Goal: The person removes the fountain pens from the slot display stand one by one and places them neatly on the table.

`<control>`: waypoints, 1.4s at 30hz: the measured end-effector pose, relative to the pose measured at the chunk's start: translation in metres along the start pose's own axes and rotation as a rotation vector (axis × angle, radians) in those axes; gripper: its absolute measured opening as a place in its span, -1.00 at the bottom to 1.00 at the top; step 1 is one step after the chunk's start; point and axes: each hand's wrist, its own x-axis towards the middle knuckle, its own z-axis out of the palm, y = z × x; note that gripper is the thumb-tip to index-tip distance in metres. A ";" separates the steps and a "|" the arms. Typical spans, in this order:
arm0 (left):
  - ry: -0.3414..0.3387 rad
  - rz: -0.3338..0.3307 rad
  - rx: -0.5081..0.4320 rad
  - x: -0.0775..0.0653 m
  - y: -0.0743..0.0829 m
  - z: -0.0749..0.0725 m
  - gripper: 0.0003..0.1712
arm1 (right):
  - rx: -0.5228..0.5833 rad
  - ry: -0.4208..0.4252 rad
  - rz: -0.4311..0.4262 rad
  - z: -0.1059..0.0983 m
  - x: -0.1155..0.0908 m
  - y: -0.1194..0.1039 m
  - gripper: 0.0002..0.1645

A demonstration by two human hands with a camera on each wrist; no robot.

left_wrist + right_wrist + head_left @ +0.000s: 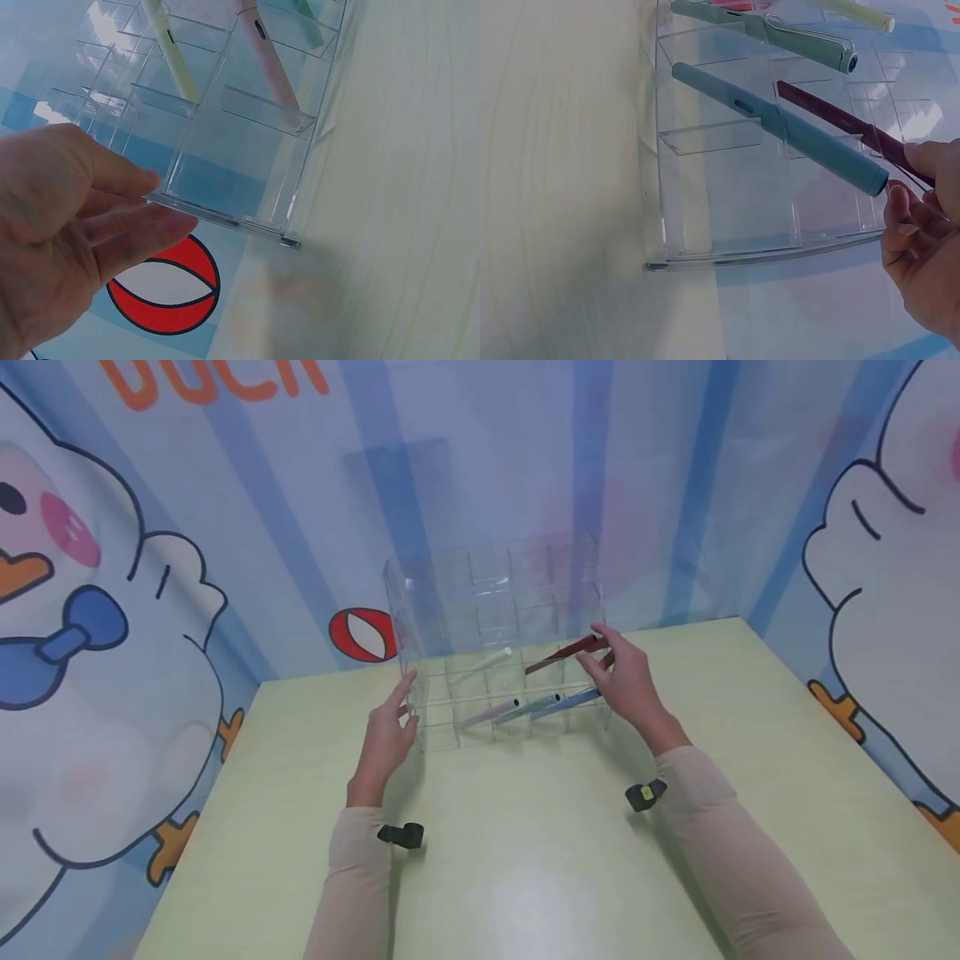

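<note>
A clear acrylic pen rack (397, 618) with tiered compartments stands at the back of the table. My left hand (384, 739) holds its left side panel at the edge, thumb on one face and fingers on the other. At the right end, my right hand (630, 681) pinches the upper end of a dark red pen (562, 653), whose lower end lies in an upper-row compartment. Along the front row lean a pink pen (489, 713), a green pen (528, 708) and a blue pen (780, 124). A pale yellow pen (174, 64) leans in the row behind.
The pale wooden table (510, 860) extends in front of the rack. Right behind it hangs a blue striped backdrop (495, 460) with cartoon ducks and a red-and-white ball (363, 635). The blue pen's capped end sticks out close to my right fingers.
</note>
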 end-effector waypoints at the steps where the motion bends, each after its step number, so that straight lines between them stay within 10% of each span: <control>1: -0.003 -0.004 -0.005 0.000 0.000 0.000 -0.10 | 0.003 0.002 0.004 0.000 0.001 0.000 -0.40; 42: -0.028 -0.077 0.001 0.002 0.001 0.001 -0.06 | 0.116 0.049 0.130 0.003 0.008 -0.003 -0.62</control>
